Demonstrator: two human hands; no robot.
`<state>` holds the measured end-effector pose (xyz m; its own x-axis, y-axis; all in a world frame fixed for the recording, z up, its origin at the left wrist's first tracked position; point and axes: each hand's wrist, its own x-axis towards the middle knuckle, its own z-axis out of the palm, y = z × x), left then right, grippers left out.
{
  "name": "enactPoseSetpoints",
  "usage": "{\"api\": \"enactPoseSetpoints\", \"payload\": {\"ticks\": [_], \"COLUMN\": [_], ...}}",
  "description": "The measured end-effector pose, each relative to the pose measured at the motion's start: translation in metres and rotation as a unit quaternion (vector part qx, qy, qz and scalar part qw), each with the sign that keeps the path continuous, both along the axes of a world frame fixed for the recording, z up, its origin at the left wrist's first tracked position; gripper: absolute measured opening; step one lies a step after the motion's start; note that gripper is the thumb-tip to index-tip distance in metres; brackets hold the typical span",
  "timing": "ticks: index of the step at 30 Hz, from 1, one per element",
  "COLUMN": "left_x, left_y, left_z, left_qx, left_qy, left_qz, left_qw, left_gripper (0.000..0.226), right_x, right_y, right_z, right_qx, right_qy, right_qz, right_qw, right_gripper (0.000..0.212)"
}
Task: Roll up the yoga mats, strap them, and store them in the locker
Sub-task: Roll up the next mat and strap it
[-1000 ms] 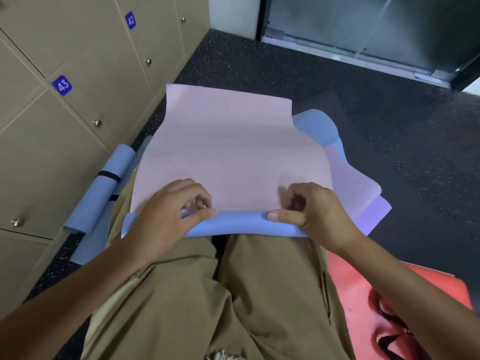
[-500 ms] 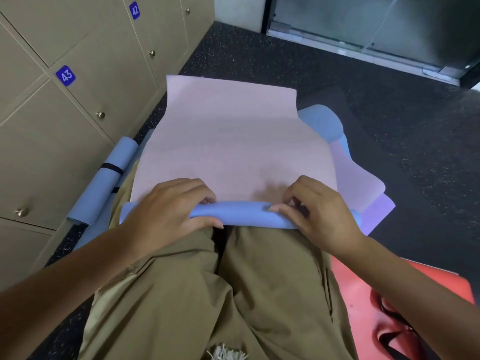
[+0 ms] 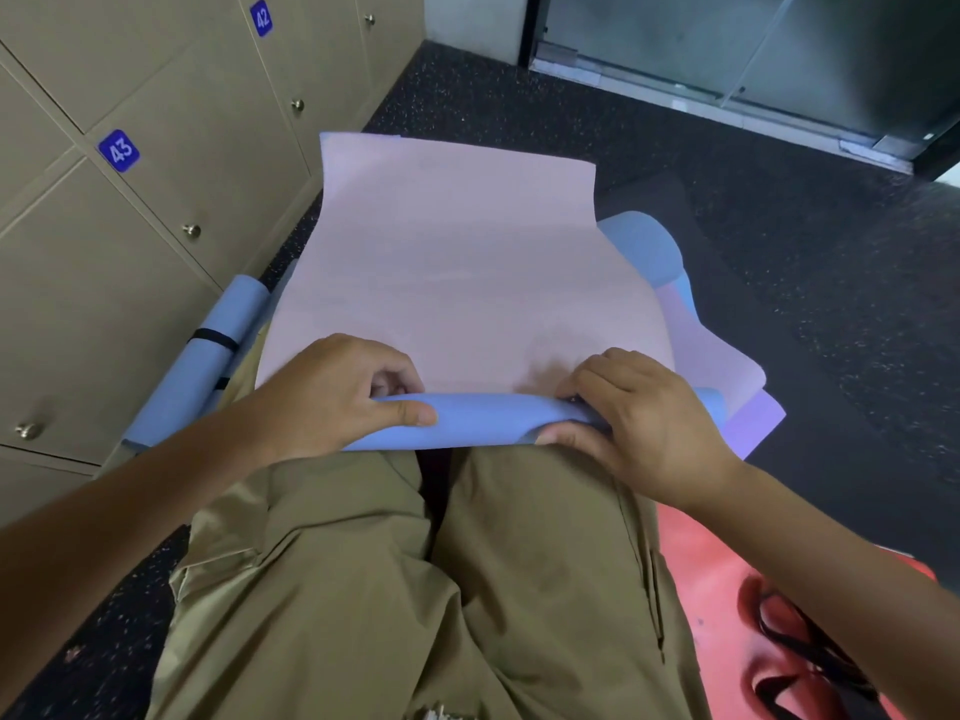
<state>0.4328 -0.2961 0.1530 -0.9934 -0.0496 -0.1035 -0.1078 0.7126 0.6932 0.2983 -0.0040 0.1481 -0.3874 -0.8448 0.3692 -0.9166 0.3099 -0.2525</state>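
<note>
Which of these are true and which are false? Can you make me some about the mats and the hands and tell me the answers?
1. Both hands are gripping the rolled near edge of the pink mat. True: the left hand and right hand each hold the blue roll.
2. The mat is already rolled all the way up. False: only the near edge is rolled; most of it lies flat.
3. A rolled blue mat with a black strap lies beside the lockers. True.
4. The locker doors are open. False: every door in view is shut.
5. The lockers have number labels 42 and 43. True.
</note>
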Motion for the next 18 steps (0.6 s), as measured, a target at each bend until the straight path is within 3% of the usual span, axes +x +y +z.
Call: {"api": "enactPoseSetpoints", "payload": {"ticks": [4, 9, 12, 15, 18], "left_x": [0.002, -0.001, -0.006, -0.013, -0.015], "left_y": [-0.003, -0.004, -0.009, -0.013, -0.010], "left_z": [0.000, 0.000, 0.004, 0.008, 0.006], "left_qx": [-0.029, -0.109, -0.096, -0.077, -0.091], "left_qy": [0.073, 0.142, 0.145, 0.114, 0.099], "left_qz": [-0.016, -0.129, -0.131, -0.117, -0.093], "left_qw": [0.997, 0.975, 0.976, 0.984, 0.987], "left_gripper": [0.032, 0.066, 0.053, 0.043, 0.038], "right_x": [-0.014, -0.030, -0.038, -0.039, -0.033], "right_y": [-0.006, -0.016, -0.023, -0.029, -0.031], "right_z": [0.004, 0.010, 0.016, 0.019, 0.018], "right_qx": [0.029, 0.062, 0.077, 0.072, 0.059], "right_qy": [-0.078, -0.209, -0.280, -0.280, -0.128], "right_qz": [-0.006, -0.008, -0.009, -0.027, -0.072], "right_qw": [0.996, 0.976, 0.957, 0.957, 0.987], "right_gripper": [0.054, 0.043, 0.032, 0.037, 0.040]}}
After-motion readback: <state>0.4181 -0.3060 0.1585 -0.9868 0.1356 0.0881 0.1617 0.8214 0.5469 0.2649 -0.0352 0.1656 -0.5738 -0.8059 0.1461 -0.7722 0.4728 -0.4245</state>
